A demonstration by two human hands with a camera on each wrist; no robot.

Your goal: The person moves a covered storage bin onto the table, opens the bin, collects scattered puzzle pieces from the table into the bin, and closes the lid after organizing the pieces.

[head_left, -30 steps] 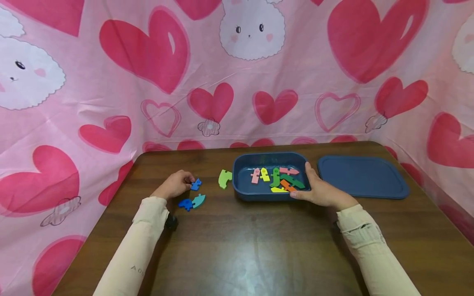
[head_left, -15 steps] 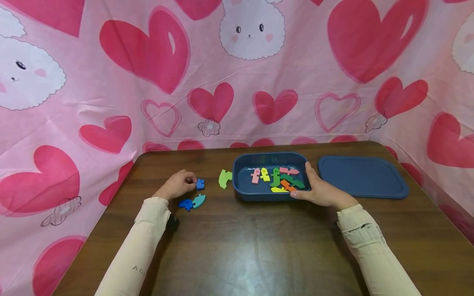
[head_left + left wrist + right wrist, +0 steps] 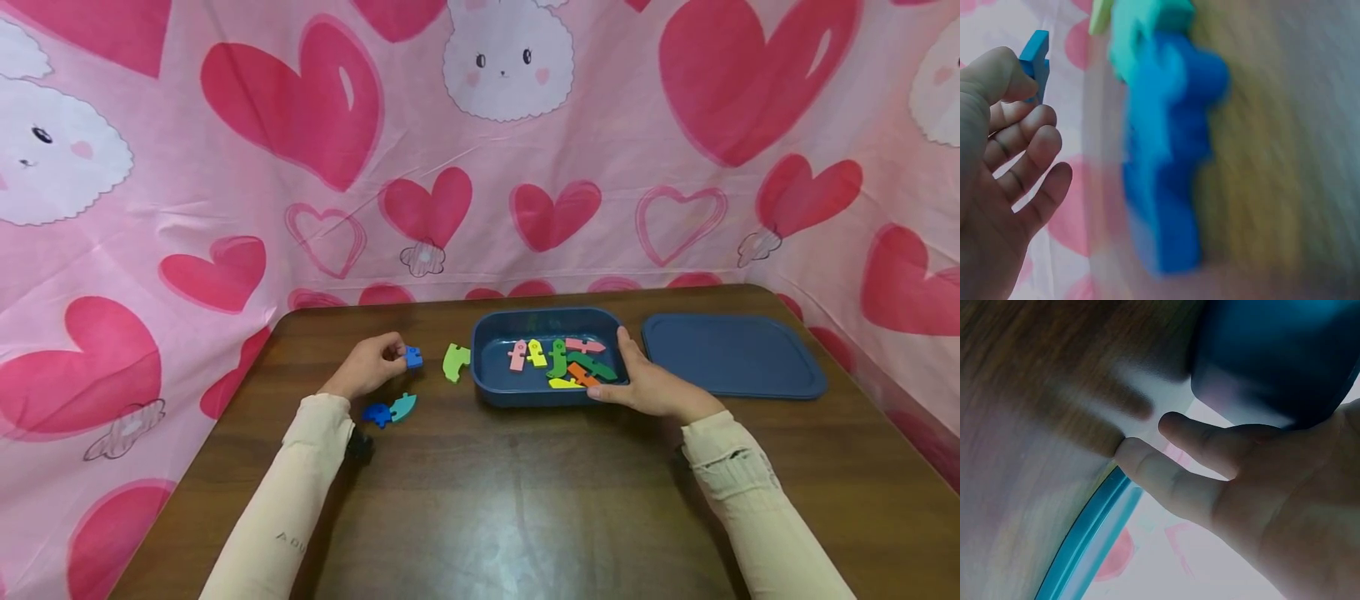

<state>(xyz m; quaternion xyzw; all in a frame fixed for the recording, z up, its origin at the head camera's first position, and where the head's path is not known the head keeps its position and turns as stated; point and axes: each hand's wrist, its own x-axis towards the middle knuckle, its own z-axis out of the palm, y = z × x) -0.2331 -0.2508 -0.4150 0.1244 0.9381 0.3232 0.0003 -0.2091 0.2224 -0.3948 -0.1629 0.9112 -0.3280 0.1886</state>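
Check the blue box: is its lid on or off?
Off. The lid lies on the table beside the box, whose uncovered top shows colored pieces inside.

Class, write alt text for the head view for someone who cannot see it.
A person's left hand pinches a blue puzzle piece; the right hand touches a blue box of colourful pieces on a table. Left of the box lie another blue piece, a teal piece and a lime-green piece; right, a blue lid.
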